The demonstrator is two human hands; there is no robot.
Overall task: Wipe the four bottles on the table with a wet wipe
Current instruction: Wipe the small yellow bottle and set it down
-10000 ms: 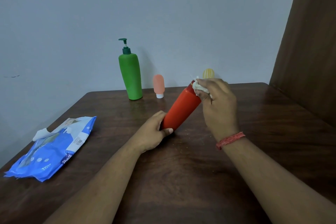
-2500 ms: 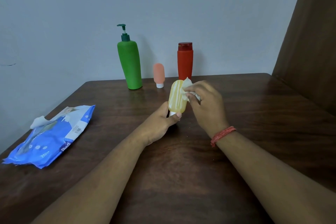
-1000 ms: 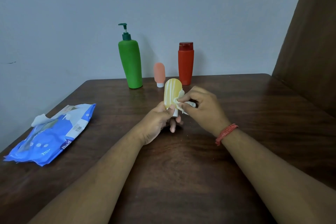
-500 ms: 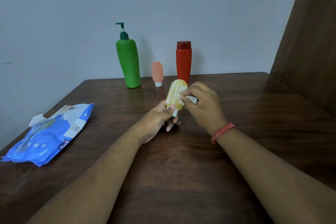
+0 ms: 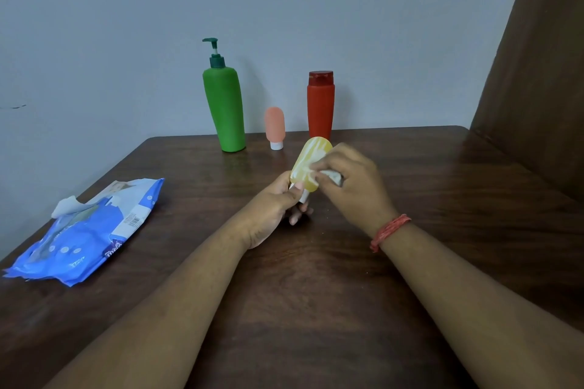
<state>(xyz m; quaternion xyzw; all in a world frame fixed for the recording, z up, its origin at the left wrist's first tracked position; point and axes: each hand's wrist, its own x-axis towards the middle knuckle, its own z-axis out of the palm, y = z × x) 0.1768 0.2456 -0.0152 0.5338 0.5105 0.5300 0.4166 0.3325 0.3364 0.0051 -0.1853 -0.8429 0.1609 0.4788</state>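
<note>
The left hand [image 5: 278, 202] pinches the small yellow bottle [image 5: 311, 164] low down, thumb and fingers closed round its white cap end, and holds it above the worktop [image 5: 442, 186] near the middle. The bottle's long axis tilts: cap end down toward the person, rounded end up and leaning away to the right. The right hand [image 5: 350, 181] sits directly to the right of the bottle, its fingers curled round a bunched white wet wipe [image 5: 331, 175] and pressing it against the bottle's lower right flank. So the bottle lies just left of the wiping hand, touching it, and any further stroke would most likely run along that tilted axis, up toward the rounded end or down toward the cap, while the left hand steadies or turns it.

Three other bottles stand upright at the back edge of the worktop, against the wall: a tall green pump bottle [image 5: 225, 110], a short peach tube [image 5: 275, 126] standing on its white cap, and a red bottle [image 5: 320, 103] directly behind the yellow one. All three are well apart from both hands (which of them are already clean cannot be read from how they stand). The red one is nearest to the right hand; the green one lies more to the left.

A blue pack of wipes [image 5: 91, 230] lies flat at the left edge of the worktop, a white wipe sticking out of its opening. A red thread band [image 5: 390, 230] circles the right wrist.
</note>
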